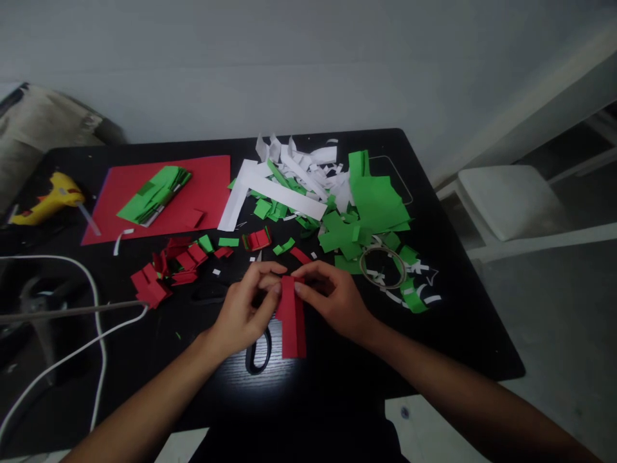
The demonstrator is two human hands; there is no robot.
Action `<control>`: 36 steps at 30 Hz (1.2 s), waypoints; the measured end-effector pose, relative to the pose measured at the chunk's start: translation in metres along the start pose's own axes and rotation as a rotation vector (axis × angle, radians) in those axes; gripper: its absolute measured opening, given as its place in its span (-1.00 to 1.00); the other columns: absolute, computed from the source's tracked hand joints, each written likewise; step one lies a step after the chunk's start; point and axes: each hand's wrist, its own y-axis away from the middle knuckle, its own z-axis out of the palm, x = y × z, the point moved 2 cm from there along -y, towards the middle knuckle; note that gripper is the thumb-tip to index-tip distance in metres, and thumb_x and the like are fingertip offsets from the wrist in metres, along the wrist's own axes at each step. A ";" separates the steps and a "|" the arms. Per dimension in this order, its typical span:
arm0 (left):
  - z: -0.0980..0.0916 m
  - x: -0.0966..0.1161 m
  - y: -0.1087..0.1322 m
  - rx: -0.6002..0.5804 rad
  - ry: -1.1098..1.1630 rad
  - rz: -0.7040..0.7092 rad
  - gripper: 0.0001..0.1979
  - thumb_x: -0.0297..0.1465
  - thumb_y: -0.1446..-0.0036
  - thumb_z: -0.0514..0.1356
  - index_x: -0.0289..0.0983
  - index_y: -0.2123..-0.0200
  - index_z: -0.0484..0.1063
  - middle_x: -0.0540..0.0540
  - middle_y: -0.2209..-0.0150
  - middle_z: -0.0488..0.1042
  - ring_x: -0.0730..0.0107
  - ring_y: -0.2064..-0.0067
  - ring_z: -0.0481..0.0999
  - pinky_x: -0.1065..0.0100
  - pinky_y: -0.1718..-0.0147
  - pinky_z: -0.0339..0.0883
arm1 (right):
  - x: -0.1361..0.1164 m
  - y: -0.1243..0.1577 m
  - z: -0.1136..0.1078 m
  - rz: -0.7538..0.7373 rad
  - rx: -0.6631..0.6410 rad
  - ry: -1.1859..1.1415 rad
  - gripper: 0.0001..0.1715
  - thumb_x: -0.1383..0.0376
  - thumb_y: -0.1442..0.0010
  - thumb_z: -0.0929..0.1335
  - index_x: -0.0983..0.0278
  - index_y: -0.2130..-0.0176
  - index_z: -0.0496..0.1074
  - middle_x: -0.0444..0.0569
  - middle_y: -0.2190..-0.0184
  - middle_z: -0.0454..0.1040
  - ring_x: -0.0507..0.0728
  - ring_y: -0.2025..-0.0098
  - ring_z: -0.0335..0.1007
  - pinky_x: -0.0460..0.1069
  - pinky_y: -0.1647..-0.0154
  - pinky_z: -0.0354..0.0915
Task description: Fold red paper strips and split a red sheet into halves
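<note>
Pinching: left hand (248,302) and right hand (332,299) both grip the top end of a red paper strip (293,321), fingertips closed on it from either side.
Strip: lies lengthwise toward the person on the black table (457,334), near its front middle.
Under the left hand: black scissors (259,352), handles showing just beside the strip.
Right of the hands: tape roll (383,267) among green scraps (373,206).
Left: red folded pieces (166,270), red sheet (202,186), yellow glue gun (48,196), white cable (99,328).
</note>
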 end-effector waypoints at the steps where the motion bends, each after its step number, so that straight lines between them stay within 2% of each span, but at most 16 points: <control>1: 0.000 0.000 0.000 0.004 -0.008 0.012 -0.77 -0.41 -0.42 0.11 -0.20 -0.10 0.30 0.03 0.32 0.59 0.47 0.31 0.57 0.48 0.31 0.40 | 0.000 0.000 0.000 0.003 -0.001 -0.003 -0.82 0.23 -0.16 0.50 0.24 0.21 0.56 -0.05 0.24 0.63 0.11 0.19 0.58 -0.02 0.20 0.47; 5: 0.001 0.001 -0.003 0.040 -0.024 0.045 -0.80 -0.43 -0.39 0.14 -0.20 -0.05 0.30 0.03 0.32 0.59 0.47 0.30 0.60 0.48 0.27 0.44 | 0.002 -0.001 -0.001 0.013 -0.001 -0.031 -0.84 0.25 -0.15 0.50 0.24 0.25 0.53 -0.09 0.32 0.59 0.09 0.27 0.55 -0.03 0.28 0.48; 7: 0.001 0.000 -0.004 0.064 -0.022 0.057 -0.81 -0.43 -0.37 0.16 -0.21 -0.03 0.31 0.03 0.31 0.58 0.48 0.30 0.60 0.47 0.26 0.45 | 0.003 -0.001 -0.002 -0.003 -0.005 -0.031 -0.78 0.25 -0.16 0.50 0.22 0.15 0.53 -0.10 0.32 0.57 0.07 0.30 0.53 -0.06 0.33 0.48; 10: 0.000 -0.002 -0.006 0.073 -0.016 0.053 -0.85 -0.41 -0.36 0.18 -0.21 0.02 0.34 0.03 0.32 0.57 0.46 0.31 0.59 0.45 0.26 0.46 | 0.004 0.000 -0.001 -0.071 -0.097 0.010 -0.70 0.27 -0.24 0.45 0.19 0.01 0.55 -0.09 0.28 0.59 0.06 0.31 0.53 -0.06 0.32 0.49; 14: 0.000 -0.001 -0.008 0.079 -0.040 0.046 -0.92 -0.35 -0.37 0.17 -0.23 0.14 0.40 0.04 0.39 0.52 0.46 0.37 0.54 0.45 0.34 0.41 | 0.006 -0.003 0.000 -0.112 -0.117 0.058 -0.78 0.27 -0.23 0.45 0.20 0.09 0.60 -0.06 0.23 0.62 0.07 0.29 0.55 -0.06 0.33 0.52; 18: -0.006 0.002 -0.010 0.140 -0.015 0.015 -0.80 -0.25 -0.41 0.13 -0.25 0.16 0.44 -0.03 0.36 0.56 0.41 0.36 0.54 0.40 0.32 0.41 | 0.009 -0.009 -0.003 -0.087 -0.068 -0.011 -0.76 0.23 -0.16 0.49 0.22 0.13 0.60 -0.07 0.27 0.63 0.07 0.34 0.56 -0.04 0.35 0.56; 21: -0.015 0.003 -0.008 0.168 0.168 -0.017 -0.64 -0.13 -0.43 0.06 -0.28 0.04 0.47 -0.14 0.22 0.61 0.33 0.25 0.60 0.34 0.25 0.46 | 0.011 -0.012 -0.005 -0.080 -0.013 -0.048 -0.71 0.20 -0.11 0.52 0.23 0.14 0.58 -0.04 0.25 0.63 0.12 0.29 0.59 -0.03 0.38 0.57; 24: -0.022 0.006 -0.005 0.071 0.300 0.066 -0.51 -0.02 -0.37 0.11 -0.28 -0.11 0.43 -0.25 0.02 0.59 0.20 0.10 0.62 0.24 0.14 0.49 | 0.012 -0.013 -0.006 -0.088 0.022 -0.052 -0.67 0.17 -0.09 0.54 0.25 0.15 0.57 -0.03 0.26 0.64 0.12 0.32 0.60 -0.03 0.41 0.57; 27: -0.021 0.008 -0.003 0.005 0.145 0.149 -0.45 -0.10 -0.23 0.32 -0.25 -0.18 0.40 -0.26 -0.08 0.54 0.12 -0.03 0.58 0.14 -0.04 0.45 | 0.012 -0.013 -0.005 -0.091 0.029 -0.059 -0.66 0.16 -0.10 0.54 0.25 0.16 0.55 -0.02 0.28 0.65 0.11 0.34 0.60 -0.04 0.42 0.57; 29: -0.018 0.008 -0.004 0.027 -0.029 0.174 -0.50 -0.22 -0.17 0.38 -0.26 -0.13 0.42 -0.21 -0.02 0.55 0.14 -0.03 0.57 0.14 -0.07 0.43 | 0.012 -0.013 -0.005 -0.079 0.040 -0.062 -0.65 0.16 -0.09 0.54 0.25 0.16 0.54 -0.02 0.29 0.65 0.13 0.31 0.61 -0.04 0.42 0.58; 31: -0.015 0.010 -0.003 0.055 -0.146 0.190 -0.62 -0.30 -0.22 0.33 -0.27 -0.07 0.44 -0.18 0.06 0.55 0.22 0.05 0.57 0.19 0.00 0.46 | 0.013 -0.013 -0.005 -0.063 0.055 -0.069 -0.63 0.15 -0.06 0.56 0.25 0.17 0.54 -0.03 0.30 0.64 0.15 0.29 0.61 -0.03 0.42 0.59; 33: -0.016 0.015 0.003 0.076 -0.227 0.204 -0.70 -0.33 -0.29 0.24 -0.27 -0.06 0.44 -0.18 0.07 0.55 0.23 0.06 0.57 0.21 0.02 0.47 | 0.013 -0.014 -0.006 -0.046 0.065 -0.080 -0.60 0.13 -0.02 0.57 0.25 0.18 0.53 -0.04 0.30 0.64 0.15 0.29 0.61 -0.02 0.42 0.60; 36: -0.031 0.027 0.024 0.129 -0.370 0.180 -0.63 -0.22 -0.28 0.26 -0.24 -0.09 0.45 -0.22 -0.04 0.54 0.10 -0.09 0.53 0.12 -0.10 0.42 | 0.013 -0.014 -0.006 -0.028 0.077 -0.081 -0.56 0.09 0.03 0.59 0.25 0.21 0.53 -0.04 0.32 0.63 0.16 0.31 0.61 0.00 0.43 0.61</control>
